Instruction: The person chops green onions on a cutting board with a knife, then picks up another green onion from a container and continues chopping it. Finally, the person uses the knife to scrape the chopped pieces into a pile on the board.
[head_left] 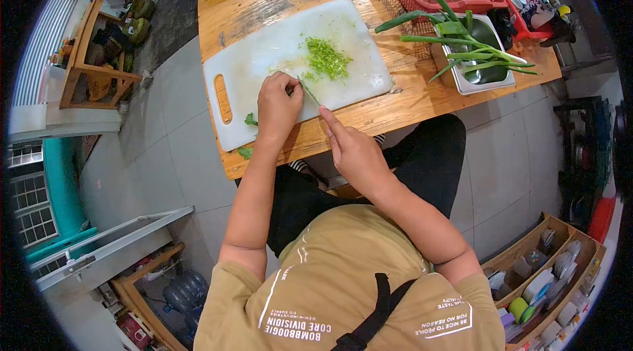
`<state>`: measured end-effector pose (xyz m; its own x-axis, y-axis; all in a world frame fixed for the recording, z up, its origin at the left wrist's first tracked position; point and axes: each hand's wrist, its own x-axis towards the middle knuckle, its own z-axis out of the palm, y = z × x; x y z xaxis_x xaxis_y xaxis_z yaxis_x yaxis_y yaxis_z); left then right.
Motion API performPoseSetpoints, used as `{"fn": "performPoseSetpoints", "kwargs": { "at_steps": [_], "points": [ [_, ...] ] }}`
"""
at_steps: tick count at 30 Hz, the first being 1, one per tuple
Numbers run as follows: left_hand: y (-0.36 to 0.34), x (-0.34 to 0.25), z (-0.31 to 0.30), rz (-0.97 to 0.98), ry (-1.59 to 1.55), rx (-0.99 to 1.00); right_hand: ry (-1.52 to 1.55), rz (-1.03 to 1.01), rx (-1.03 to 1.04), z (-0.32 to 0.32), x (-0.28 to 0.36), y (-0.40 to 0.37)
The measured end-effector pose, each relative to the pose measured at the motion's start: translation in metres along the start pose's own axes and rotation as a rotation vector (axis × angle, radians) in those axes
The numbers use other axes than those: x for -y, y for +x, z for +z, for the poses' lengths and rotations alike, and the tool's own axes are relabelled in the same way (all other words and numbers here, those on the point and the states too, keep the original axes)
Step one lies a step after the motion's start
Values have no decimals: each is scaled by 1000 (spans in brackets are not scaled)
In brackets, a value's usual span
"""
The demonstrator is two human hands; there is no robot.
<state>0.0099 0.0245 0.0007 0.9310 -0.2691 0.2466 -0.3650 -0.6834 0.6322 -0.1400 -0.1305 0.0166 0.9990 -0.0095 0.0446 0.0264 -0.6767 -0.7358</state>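
Note:
A white cutting board (254, 54) with a handle slot lies at an angle on the wooden table (409, 97). Finely chopped greens (328, 59) are heaped on its right half. My right hand (356, 156) grips a knife (308, 92), forefinger stretched along it; the handle is hidden in the palm. Beside the blade, my left hand (278, 103) is closed with curled fingers resting on the board. Leafy greens (250, 119) poke out at its outer side, their stems hidden beneath the hand. Another leaf (245, 152) lies by the board's near edge.
Long green onions (471, 47) lie across a metal container (484, 86) at the table's right. Behind it, a red tray (455, 2) holds several clear cups. Wooden shelving (99, 74) stands far left, and a wooden crate (544, 232) of utensils sits low at right.

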Motion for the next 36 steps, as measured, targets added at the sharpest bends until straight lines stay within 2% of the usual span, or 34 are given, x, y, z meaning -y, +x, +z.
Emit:
{"fn": "performPoseSetpoints", "kwargs": {
  "at_steps": [8,10,16,23,29,36],
  "points": [
    [0,4,4,44,2,-28,-143,-14,-6,19,-8,22],
    [-1,5,4,36,7,-26,-97,-59,-84,23,-8,24],
    [-3,3,7,-2,-14,-32,4,-16,11,0,-2,2],
    [-5,2,5,25,-23,-47,84,-48,-11,-3,-1,-3],
    [-3,-1,3,-3,-26,-16,11,-6,29,0,-2,-2],
    [-4,0,2,5,19,-32,-104,-26,-24,14,-5,19]
  ]
}}
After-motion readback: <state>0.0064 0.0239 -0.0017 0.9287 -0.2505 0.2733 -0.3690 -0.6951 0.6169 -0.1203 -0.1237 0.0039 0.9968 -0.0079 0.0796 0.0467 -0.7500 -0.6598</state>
